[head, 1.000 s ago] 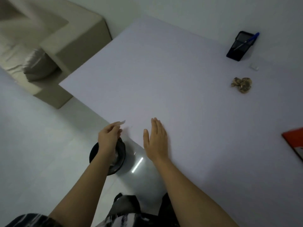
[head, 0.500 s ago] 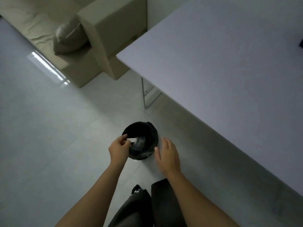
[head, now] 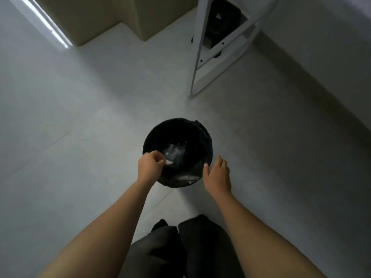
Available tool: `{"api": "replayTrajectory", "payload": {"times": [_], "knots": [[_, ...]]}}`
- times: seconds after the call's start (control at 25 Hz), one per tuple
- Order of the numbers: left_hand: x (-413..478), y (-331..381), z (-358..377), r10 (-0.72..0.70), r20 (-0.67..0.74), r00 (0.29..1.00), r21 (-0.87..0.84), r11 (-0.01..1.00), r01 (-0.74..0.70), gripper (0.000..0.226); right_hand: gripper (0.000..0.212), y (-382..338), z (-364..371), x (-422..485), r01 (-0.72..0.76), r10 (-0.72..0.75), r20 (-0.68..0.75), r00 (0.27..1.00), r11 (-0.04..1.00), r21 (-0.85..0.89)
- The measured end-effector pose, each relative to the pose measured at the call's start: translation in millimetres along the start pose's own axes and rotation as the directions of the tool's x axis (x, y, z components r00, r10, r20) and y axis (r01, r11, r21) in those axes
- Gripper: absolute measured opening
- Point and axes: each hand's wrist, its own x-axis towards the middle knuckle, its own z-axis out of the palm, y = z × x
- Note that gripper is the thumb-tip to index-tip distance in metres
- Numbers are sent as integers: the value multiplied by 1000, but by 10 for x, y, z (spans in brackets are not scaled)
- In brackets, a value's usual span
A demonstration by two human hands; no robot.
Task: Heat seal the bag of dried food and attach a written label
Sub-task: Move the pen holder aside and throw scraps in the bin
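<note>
My left hand [head: 150, 165] pinches a small white scrap of paper [head: 169, 162] over the near rim of a black round bin [head: 197, 141] standing on the floor. The bin is lined with a black bag and holds some pale, shiny scraps at its bottom. My right hand [head: 217, 173] hovers with straight, relaxed fingers just beside the bin's right side, holding nothing. The bag of dried food, the pen and the table top are out of view.
A white metal table leg frame [head: 197, 57] stands behind the bin on the grey tiled floor, with a dark object behind it. A beige sofa base [head: 120, 15] sits at the top left. My dark-trousered knees [head: 180, 249] are at the bottom.
My view has swung from the table top down to the floor and closer to the bin. My left hand has carried the white scrap from the table edge to over the bin; my right hand left the table.
</note>
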Motion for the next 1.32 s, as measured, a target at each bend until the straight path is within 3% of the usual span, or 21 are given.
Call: {"api": "replayTrajectory", "payload": {"times": [0.16,0.28,0.44,0.6,0.84,1.04,1.16,1.32], "knots": [[626,-343,515,12,18,1000,-33,999,-11,8,64,289,640,577,-17,17,-12,1000,998,-65],[998,-560,871,4,44,999,-9,1000,-4,5,55,447,969,819,-92,96,-60,994,993,74],[1187,-677,1101,-65,16,998,73,995,64,7,36,545,1163,837,-25,66,-198,978,979,203],[932,-473,840,-57,-43,997,169,984,63,10,53,439,902,701,-38,46,-130,990,997,64],[-262,521,-375,94,-31,995,143,986,-88,19,59,-413,-475,-407,114,-116,-99,988,993,-28],[-1841,1841,-1557,299,-65,952,17,954,-299,19,54,-1053,-2284,-1685,147,-108,-291,951,982,116],[-2461,2621,-1790,482,-74,873,-28,874,-485,19,52,-1100,-3246,-2016,167,-75,-439,895,971,174],[-3027,3808,-1564,718,1,696,-23,695,-718,20,49,-663,-4419,-2264,88,17,-679,734,989,119]]}}
